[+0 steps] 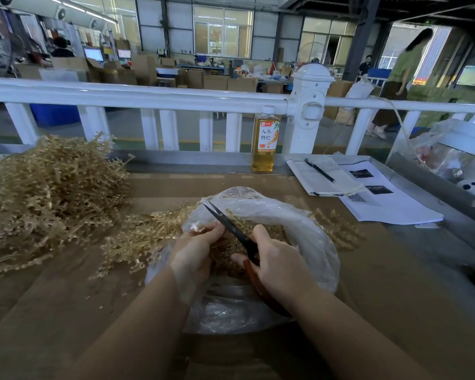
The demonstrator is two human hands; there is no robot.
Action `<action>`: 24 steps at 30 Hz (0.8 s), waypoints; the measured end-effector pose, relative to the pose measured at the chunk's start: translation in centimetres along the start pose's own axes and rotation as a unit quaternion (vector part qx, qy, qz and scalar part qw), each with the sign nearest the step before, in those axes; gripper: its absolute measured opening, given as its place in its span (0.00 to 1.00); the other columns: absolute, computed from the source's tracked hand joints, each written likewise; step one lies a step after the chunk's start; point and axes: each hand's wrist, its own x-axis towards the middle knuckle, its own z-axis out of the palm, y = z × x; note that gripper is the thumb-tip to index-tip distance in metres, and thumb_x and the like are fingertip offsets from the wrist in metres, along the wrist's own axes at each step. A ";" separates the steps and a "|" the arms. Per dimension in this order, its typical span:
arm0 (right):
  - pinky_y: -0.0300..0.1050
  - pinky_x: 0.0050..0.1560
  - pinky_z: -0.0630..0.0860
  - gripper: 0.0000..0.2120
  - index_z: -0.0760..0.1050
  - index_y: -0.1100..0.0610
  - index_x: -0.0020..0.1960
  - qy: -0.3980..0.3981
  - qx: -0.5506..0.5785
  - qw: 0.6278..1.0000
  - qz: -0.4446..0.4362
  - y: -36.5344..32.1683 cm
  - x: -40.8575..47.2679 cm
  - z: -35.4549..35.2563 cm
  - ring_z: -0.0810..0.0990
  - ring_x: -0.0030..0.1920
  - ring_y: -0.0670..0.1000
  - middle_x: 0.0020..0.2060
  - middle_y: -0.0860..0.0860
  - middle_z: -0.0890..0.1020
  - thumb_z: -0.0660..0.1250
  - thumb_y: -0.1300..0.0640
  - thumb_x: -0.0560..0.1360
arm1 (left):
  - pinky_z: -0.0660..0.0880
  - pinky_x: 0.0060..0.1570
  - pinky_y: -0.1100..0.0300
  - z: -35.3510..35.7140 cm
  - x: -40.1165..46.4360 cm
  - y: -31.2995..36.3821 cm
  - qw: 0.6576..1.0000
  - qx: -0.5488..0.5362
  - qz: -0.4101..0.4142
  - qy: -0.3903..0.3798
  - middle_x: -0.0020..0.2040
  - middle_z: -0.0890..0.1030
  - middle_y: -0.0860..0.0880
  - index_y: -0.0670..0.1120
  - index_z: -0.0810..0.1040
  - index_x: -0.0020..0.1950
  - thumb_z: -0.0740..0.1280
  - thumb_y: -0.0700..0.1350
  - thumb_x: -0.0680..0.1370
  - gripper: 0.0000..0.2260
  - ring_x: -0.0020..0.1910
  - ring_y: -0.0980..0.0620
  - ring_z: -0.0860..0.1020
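A clear plastic bag (310, 239) sits open in the lower middle of the frame, its mouth rolled wide. It holds a heap of small golden cut bits (272, 233).

Both hands are over the bag. The left hand (195, 253) is at its left rim, with thumb and fingers curled and pinching a sprig (140, 237). The sprig's branches spread out to the left over the rim and onto the table (66, 311). The right hand (280, 264), just to the right, is wrapped round the handles of the scissors (231, 224). The blades run up and to the left from the right hand, past the left fingertips, and the tip points at the bag's far rim.

The scissors have dark, narrow blades, parted only slightly at the tip, and reddish-brown handles. The sprig is thin, pale gold and beaded, with many short side twigs.

A big pile (47, 193) of the same sprigs fills the left of the frame. A bottle (264, 144) of amber drink stands at upper centre against a white railing (148, 94). To its right a pen (320, 170) lies on a notebook (324, 185), with printed papers (390, 207) beside them.
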 end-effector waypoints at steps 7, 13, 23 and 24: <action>0.34 0.30 0.60 0.14 0.58 0.48 0.49 -0.006 0.004 1.000 -0.001 0.0 -0.1 -0.2 0.72 0.35 0.45 0.35 0.44 0.73 0.59 0.40 0.78 | 0.76 0.25 0.61 0.0 0.0 0.2 1.000 0.013 -0.010 0.001 0.34 0.81 0.43 0.40 0.77 0.41 0.67 0.36 0.75 0.03 0.28 0.50 0.81; 0.37 0.36 0.68 0.14 0.58 0.48 0.50 -0.010 0.012 1.000 0.006 0.1 0.0 0.0 0.78 0.38 0.46 0.38 0.46 0.78 0.59 0.40 0.78 | 0.76 0.25 0.60 -0.2 -0.1 0.2 1.000 0.017 -0.015 -0.002 0.31 0.82 0.44 0.40 0.78 0.41 0.67 0.36 0.76 0.04 0.28 0.49 0.81; 0.28 0.30 0.58 0.15 0.57 0.47 0.48 -0.006 0.007 1.000 0.008 0.1 -0.1 0.0 0.68 0.31 0.41 0.32 0.43 0.71 0.60 0.39 0.77 | 0.77 0.26 0.59 -0.2 0.0 0.1 1.000 0.021 -0.006 0.002 0.33 0.82 0.43 0.39 0.78 0.42 0.68 0.36 0.75 0.02 0.29 0.48 0.82; 0.28 0.31 0.58 0.16 0.57 0.47 0.48 -0.004 0.009 1.000 0.011 0.1 -0.2 0.0 0.67 0.31 0.40 0.32 0.42 0.70 0.60 0.39 0.77 | 0.77 0.26 0.58 -0.2 0.0 0.1 1.000 0.025 -0.004 0.002 0.33 0.82 0.42 0.39 0.79 0.43 0.68 0.35 0.75 0.02 0.29 0.47 0.82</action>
